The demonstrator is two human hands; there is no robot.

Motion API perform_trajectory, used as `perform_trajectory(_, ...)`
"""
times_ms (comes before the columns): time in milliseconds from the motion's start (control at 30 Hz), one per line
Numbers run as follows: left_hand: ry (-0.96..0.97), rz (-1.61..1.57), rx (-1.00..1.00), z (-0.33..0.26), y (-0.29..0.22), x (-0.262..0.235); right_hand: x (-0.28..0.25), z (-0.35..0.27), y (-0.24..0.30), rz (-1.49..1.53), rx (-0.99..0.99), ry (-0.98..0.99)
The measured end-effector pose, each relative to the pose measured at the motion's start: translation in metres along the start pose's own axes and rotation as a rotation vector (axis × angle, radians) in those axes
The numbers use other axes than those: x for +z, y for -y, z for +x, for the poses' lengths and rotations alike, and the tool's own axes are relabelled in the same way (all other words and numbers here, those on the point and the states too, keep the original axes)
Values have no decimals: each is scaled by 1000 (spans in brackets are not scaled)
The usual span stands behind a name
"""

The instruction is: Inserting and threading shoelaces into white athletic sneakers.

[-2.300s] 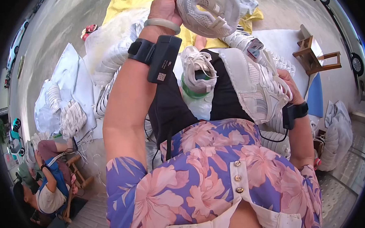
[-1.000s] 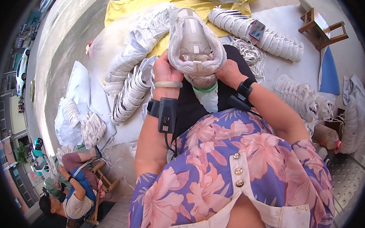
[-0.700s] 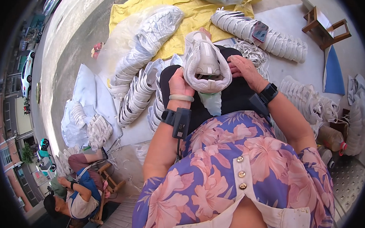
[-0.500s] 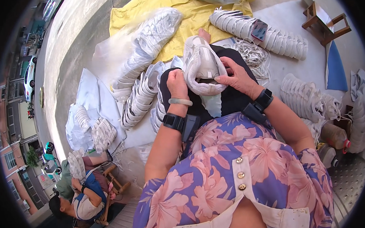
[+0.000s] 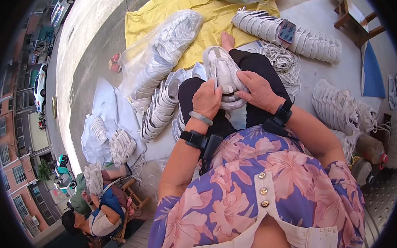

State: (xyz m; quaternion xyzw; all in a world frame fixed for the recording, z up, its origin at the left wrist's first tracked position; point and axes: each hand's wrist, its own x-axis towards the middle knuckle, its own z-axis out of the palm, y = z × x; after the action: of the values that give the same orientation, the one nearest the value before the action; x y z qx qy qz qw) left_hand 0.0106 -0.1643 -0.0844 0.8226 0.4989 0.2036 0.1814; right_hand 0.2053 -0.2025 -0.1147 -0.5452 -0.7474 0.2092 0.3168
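Observation:
A pale grey-white sneaker upper (image 5: 224, 74) rests over my lap between my knees, its toe pointing away from me and its opening toward me. My left hand (image 5: 207, 98) is closed on its left side near the opening, thumb along the edge. My right hand (image 5: 260, 91) grips the right side, with the thumb at the opening and the fingers on the outer side. The underside of the upper is hidden.
Stacks of nested uppers lie left (image 5: 160, 110), under clear plastic (image 5: 168, 45), and right (image 5: 335, 107). A phone (image 5: 287, 31) sits on another stack (image 5: 314, 45). White laces (image 5: 281, 65) are heaped beside my right knee. A co-worker (image 5: 102, 212) sits at lower left holding uppers.
The upper has tipped, so its laced front shows more and its opening less. My left hand has moved right, onto the upper's side. My right hand has shifted slightly toward me.

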Motion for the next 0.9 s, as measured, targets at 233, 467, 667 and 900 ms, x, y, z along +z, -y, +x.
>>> perform_trajectory(233,192,-36,-97,-12,12,17,-1,-2,-1,-132,28,190)
perform_trajectory(467,329,-9,-68,-1,16,-2,-22,5,-30,247,-24,106)
perform_trajectory(667,425,-111,-319,21,-4,-4,-25,-33,-156,601,746,-343)
perform_trajectory(900,550,331,142,36,-16,3,4,-72,-252,39,866,-92)
